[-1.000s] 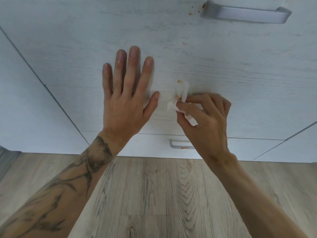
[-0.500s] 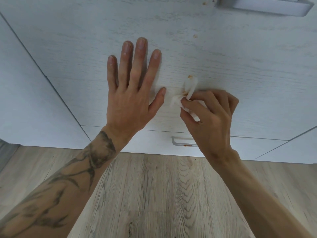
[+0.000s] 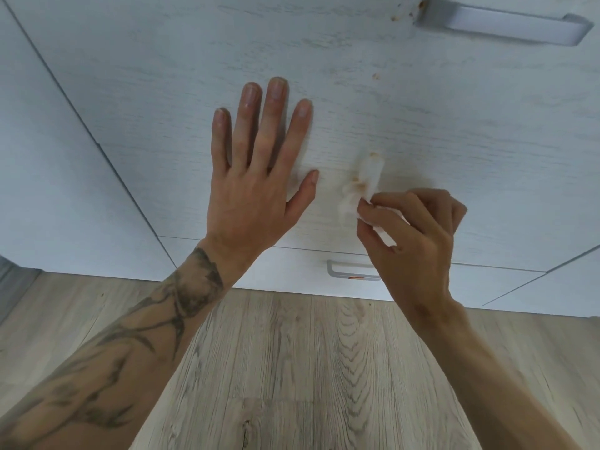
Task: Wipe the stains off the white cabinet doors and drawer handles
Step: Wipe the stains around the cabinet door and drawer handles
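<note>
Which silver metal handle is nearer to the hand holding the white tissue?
The small lower silver handle, partly behind the right hand; the long handle sits far above.

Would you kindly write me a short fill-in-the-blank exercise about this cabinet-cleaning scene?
The left hand lies ____ on the cabinet front, holding nothing.
The right hand pinches a stained tissue, below the upper handle and ____ the lower handle.
The tattoo is on the ____ forearm.
Missing: flat; above; left.
</note>
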Motion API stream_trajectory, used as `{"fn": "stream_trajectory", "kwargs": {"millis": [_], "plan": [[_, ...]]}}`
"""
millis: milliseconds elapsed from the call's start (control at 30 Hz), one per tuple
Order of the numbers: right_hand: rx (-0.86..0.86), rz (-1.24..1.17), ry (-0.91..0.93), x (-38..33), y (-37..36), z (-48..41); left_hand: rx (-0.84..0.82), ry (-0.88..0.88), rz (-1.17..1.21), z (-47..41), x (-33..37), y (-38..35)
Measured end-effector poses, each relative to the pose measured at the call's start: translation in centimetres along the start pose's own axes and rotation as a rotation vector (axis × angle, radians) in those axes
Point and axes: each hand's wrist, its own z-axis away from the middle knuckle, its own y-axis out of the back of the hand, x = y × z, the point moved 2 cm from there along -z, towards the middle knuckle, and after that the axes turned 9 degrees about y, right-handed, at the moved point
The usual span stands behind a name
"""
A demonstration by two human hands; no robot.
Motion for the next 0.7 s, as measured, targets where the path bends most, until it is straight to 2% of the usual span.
{"fn": "stream_trajectory", "kwargs": {"millis": [133, 267, 400, 567, 700], "plan": [[-0.026, -0.002, 0.058, 0.2, -0.9, -0.9, -0.006, 0.0, 0.001, 0.0, 0.1, 0.0], [0.012, 0.001, 0.026, 0.0, -0.1, 0.0, -0.008, 0.008, 0.006, 0.0, 0.1, -0.1], [-0.02, 0.007, 0.05, 0.1, -1.2, -0.8, -0.003, 0.004, 0.007, -0.1, 0.1, 0.0], [0.044, 0.012, 0.045, 0.1, -0.8, 0.2, -0.009, 0.008, 0.005, -0.1, 0.1, 0.0], [0.018, 0.028, 0.077, 0.3, -1.3, -0.3, -0.002, 0.001, -0.006, -0.1, 0.0, -0.1]]}}
